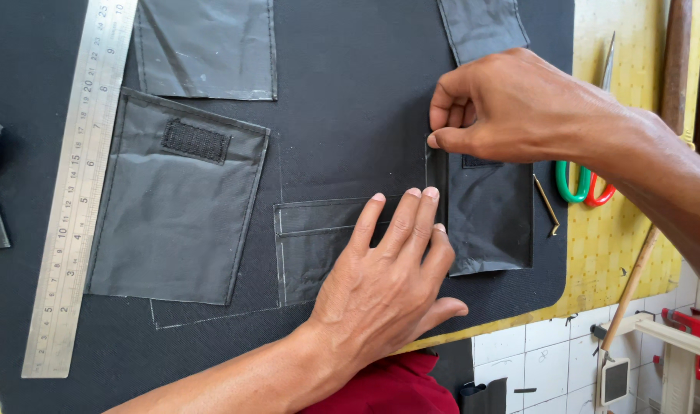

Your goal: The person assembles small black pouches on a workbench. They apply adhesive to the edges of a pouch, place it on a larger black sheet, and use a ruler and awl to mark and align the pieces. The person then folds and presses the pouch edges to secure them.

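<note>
Two hands meet at one seam on the black fabric panel [350, 100], past the steel ruler [78, 192] at far left and a loose pocket piece with a hook-and-loop strip [173, 215]. The left hand [388, 284] lies flat, fingers spread and gripping nothing, pressing the small flat pocket piece [319, 241] inside its chalk outline. Just right of those fingertips, the right hand [503, 107] pinches the upper left corner of the dark pocket piece [488, 218], whose long axis runs toward the person. The right hand is nearer that edge. Scissors with green and red handles [583, 180] lie beyond on the yellow table [626, 253].
</note>
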